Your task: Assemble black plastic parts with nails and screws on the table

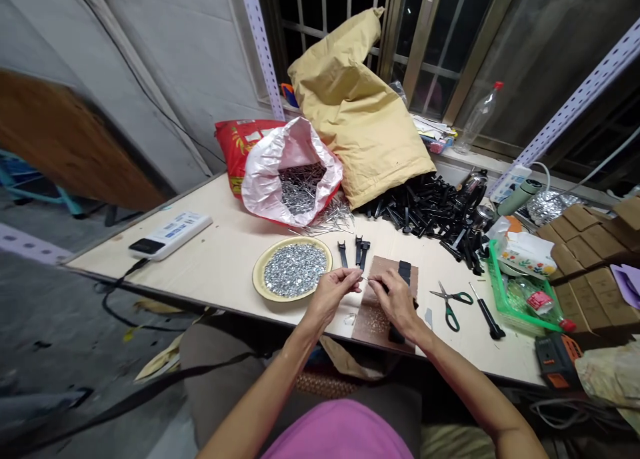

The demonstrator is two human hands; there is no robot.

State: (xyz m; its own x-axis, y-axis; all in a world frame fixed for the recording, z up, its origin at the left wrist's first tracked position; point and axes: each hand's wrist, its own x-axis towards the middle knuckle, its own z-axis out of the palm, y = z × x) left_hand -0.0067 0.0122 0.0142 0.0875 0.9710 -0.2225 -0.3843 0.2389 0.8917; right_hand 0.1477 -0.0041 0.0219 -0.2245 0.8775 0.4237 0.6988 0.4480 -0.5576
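Over the near edge of the table, my left hand and my right hand face each other with pinched fingers. A thin metal pin spans the small gap between their fingertips; its ends are hidden in the fingers. Below my right hand lies a brown board with crumbs, and a black bar-shaped tool partly covered by that hand. Just beyond the fingertips are several black plastic parts with forked ends. Left of my left hand stands a yellowish bowl full of small silvery metal pieces.
An open red sack of metal pins and a tan bag stand behind. Black parts are heaped beside them. Scissors, a screwdriver and a green basket lie right; a white power bank lies left.
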